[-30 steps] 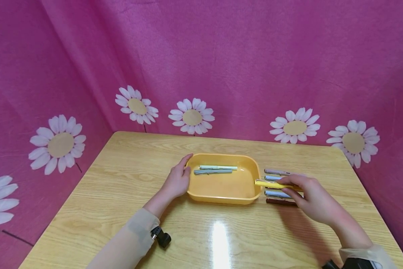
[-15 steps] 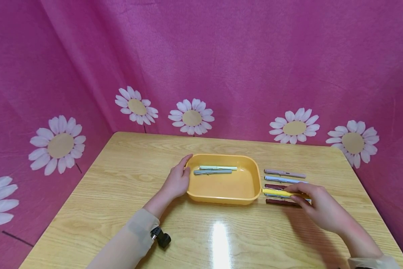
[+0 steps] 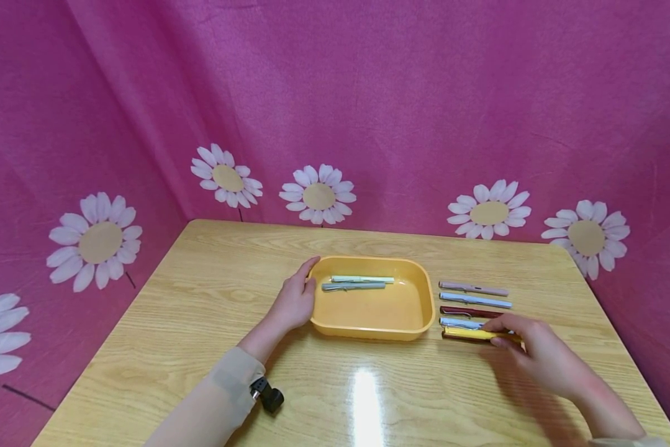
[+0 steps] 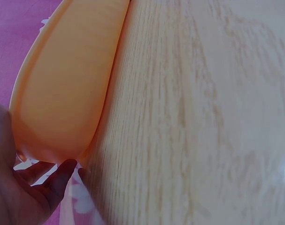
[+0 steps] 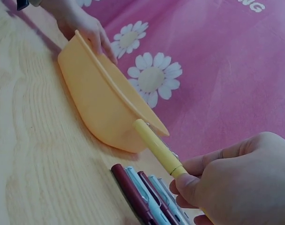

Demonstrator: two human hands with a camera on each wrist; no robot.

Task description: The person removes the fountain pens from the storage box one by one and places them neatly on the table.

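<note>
Yellow pen [image 3: 469, 334] shifted to the near end of the pen row [image 3: 474, 300], pinched between thumb and fingers of the right hand [image 3: 538, 351].
It is held over the nearest dark red pen [image 5: 130, 192], right of the tray [image 3: 374, 311] on the worktop [image 3: 228, 267]. Left hand [image 3: 294, 304]: grips the tray's left end. Inside: grey pen [image 3: 354, 286] beside green pen [image 3: 368, 279].

tray [image 3: 379, 315]: 1 | hands [image 3: 294, 302]: 2 | tray pens [image 3: 354, 286]: 2 | tabletop pens [image 3: 474, 300]: 5 | yellow pen [image 3: 470, 334]: 1
</note>
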